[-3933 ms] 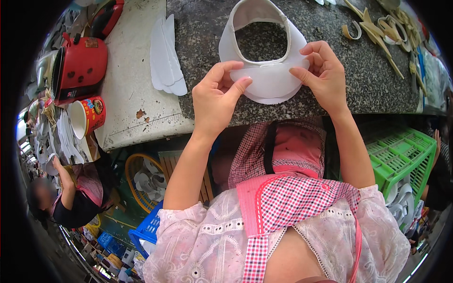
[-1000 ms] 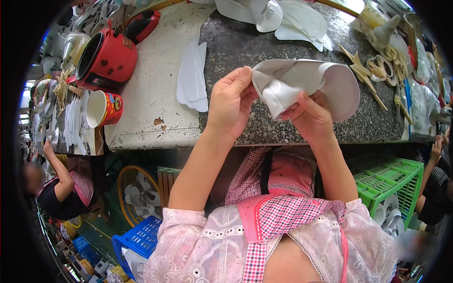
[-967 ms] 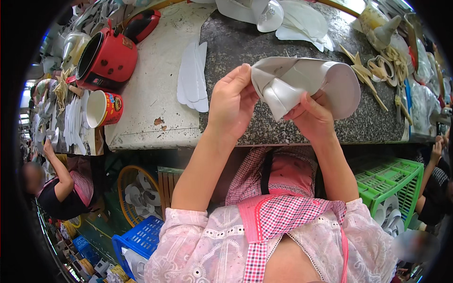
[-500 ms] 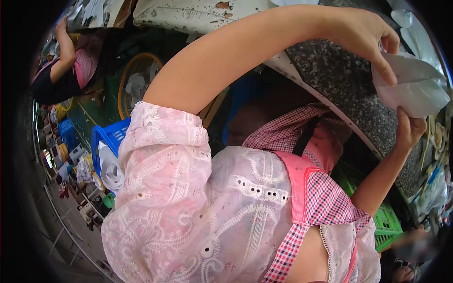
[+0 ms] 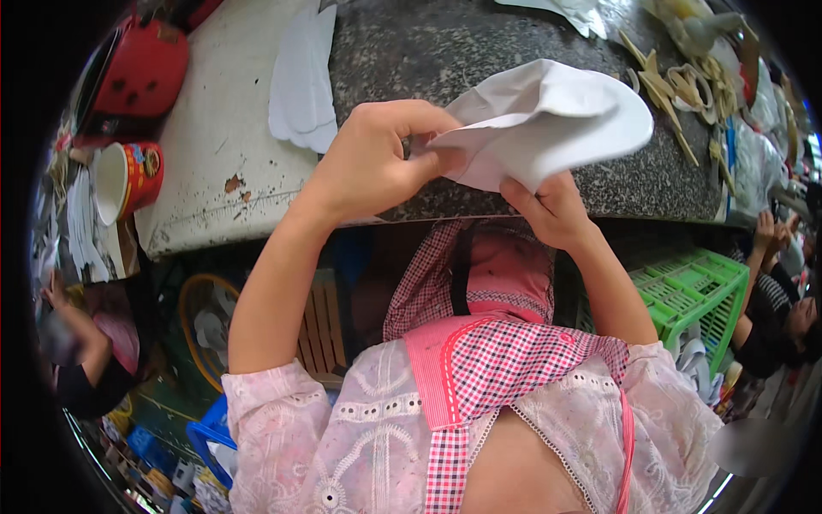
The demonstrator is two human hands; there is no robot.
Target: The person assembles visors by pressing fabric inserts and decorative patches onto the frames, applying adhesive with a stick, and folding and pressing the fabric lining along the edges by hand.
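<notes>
Over the dark speckled tabletop [image 5: 411, 60] I hold a white, floppy, curved piece [image 5: 569, 128] that looks like a shoe upper. It is folded into a hollow shape, with its rounded end toward the right. My left hand [image 5: 377, 158] pinches its left edge between thumb and fingers. At the lower edge my right hand [image 5: 552, 210] grips it with the thumb on the near side; the other fingers are partly hidden behind it. A small stack of flat white cut pieces [image 5: 304, 81] lies to the left of my left hand.
More white pieces [image 5: 569, 10] and tan strips [image 5: 672, 94] lie farther back. At left are a red paper cup [image 5: 145, 180] and a red box [image 5: 145, 68]. A green crate [image 5: 693, 287] stands below the table's right side. Other people work at both sides.
My view has turned to the right, so the table now spreads before me. The white piece has come round nearer my body and is tilted differently, still between both hands.
</notes>
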